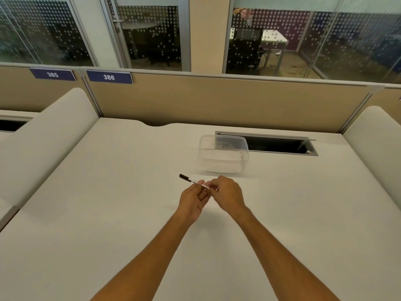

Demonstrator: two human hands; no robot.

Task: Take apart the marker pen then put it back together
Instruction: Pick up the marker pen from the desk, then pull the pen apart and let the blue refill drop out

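Above the white table [130,192], we hold a marker pen [193,181] with both hands: left hand [193,200] and right hand [227,195] fingers closed on its barrel, black cap pointing away left.

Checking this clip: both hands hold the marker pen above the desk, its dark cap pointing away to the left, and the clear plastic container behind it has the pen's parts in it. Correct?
Not quite. The head view shows the clear plastic container empty. The rest stands: the left hand and right hand hold the marker pen above the desk, dark cap away to the left.
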